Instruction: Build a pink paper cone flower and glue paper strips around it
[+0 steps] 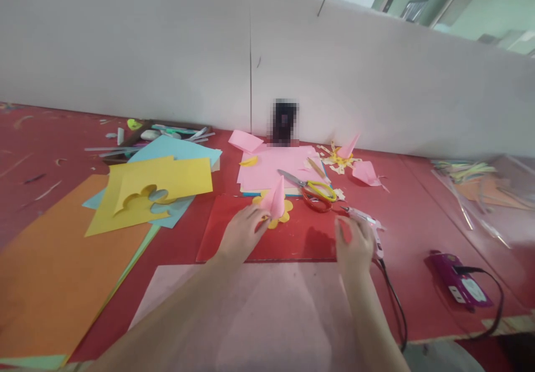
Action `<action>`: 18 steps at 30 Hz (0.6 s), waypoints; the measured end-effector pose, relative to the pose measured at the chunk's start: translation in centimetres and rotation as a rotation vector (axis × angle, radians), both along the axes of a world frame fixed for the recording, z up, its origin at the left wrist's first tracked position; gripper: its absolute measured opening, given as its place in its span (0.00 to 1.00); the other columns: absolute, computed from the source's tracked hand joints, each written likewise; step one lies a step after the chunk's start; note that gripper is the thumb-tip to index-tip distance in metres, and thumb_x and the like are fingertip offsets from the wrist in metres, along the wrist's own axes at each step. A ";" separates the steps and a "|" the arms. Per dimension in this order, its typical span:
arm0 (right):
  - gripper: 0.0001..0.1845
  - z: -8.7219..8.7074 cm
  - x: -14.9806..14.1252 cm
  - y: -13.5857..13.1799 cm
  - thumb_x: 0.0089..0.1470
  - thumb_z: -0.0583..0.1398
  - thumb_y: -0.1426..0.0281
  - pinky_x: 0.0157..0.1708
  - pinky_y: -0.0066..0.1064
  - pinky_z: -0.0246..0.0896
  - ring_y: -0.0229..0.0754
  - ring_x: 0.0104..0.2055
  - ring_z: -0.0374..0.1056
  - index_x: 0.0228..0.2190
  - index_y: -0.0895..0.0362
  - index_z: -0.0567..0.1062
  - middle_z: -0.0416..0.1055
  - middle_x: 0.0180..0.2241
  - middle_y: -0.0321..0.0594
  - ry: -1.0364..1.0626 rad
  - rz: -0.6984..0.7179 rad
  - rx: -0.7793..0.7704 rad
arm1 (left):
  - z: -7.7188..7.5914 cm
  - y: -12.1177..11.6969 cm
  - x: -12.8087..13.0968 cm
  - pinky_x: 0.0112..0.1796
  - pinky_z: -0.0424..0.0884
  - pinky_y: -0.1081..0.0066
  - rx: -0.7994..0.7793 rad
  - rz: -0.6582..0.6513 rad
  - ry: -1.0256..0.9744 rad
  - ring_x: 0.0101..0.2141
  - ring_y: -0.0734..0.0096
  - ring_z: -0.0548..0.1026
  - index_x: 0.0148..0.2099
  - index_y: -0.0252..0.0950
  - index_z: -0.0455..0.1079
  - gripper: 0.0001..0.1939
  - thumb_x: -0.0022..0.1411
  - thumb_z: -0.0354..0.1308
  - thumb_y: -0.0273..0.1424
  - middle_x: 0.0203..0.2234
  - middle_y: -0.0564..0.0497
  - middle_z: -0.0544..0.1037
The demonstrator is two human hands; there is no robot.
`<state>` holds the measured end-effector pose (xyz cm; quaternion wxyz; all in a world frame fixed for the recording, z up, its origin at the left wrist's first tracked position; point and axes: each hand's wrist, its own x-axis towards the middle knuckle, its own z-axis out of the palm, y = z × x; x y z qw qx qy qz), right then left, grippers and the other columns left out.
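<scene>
A pink paper cone (276, 199) stands on a yellow paper flower (285, 214) with rounded petals, over a red board (309, 238). My left hand (246, 230) pinches the cone's lower left side. To the right, my right hand (354, 241) hovers by the board's right edge, thumb and forefinger curved apart with nothing seen between them. Its other fingers are partly hidden. Just beyond it lies a pink glue gun (363, 216), its cord running toward the table's front edge. Scissors (311, 187) with yellow and red handles rest behind the board.
Pink paper sheets (271, 166) are stacked behind the board. Cut yellow sheets (188, 177) and an orange sheet (71, 260) lie left. At back right stands another pink cone (349, 147) among scraps. A purple power strip (460, 283) sits right, below a clear container (507, 177).
</scene>
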<state>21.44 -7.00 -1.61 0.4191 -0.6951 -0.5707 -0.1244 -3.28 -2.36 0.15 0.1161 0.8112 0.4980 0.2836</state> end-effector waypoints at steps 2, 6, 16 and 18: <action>0.10 0.5 -1.7 0.8 0.54 0.54 0.66 0.39 0.35 0.60 0.42 0.36 0.64 0.31 0.56 0.74 0.69 0.30 0.41 0.075 0.192 -0.067 | 0.2 0.1 -0.2 0.35 0.67 0.70 0.003 0.115 -0.060 0.36 0.69 0.71 0.36 0.38 0.66 0.08 0.62 0.48 0.33 0.33 0.51 0.72; 0.08 1.0 -4.5 2.6 0.54 0.54 0.70 0.37 0.31 0.60 0.40 0.35 0.63 0.31 0.55 0.74 0.69 0.30 0.39 0.144 0.442 -0.207 | -0.3 0.6 -0.4 0.44 0.66 0.65 -0.032 0.186 -0.031 0.46 0.64 0.69 0.50 0.37 0.61 0.16 0.62 0.47 0.38 0.45 0.47 0.71; 0.04 -1.2 -6.9 4.0 0.52 0.57 0.71 0.35 0.32 0.60 0.41 0.33 0.64 0.28 0.54 0.73 0.69 0.28 0.38 0.253 0.505 -0.332 | -2.1 1.4 0.7 0.58 0.47 0.57 -0.068 0.115 0.254 0.60 0.61 0.52 0.61 0.34 0.49 0.31 0.59 0.47 0.42 0.60 0.44 0.54; 0.04 -1.3 -6.9 3.9 0.51 0.57 0.71 0.34 0.32 0.60 0.41 0.32 0.63 0.27 0.54 0.72 0.69 0.27 0.37 0.252 0.493 -0.337 | -2.2 1.5 0.8 0.58 0.46 0.56 -0.072 0.117 0.276 0.60 0.61 0.52 0.61 0.34 0.50 0.31 0.58 0.47 0.41 0.60 0.43 0.54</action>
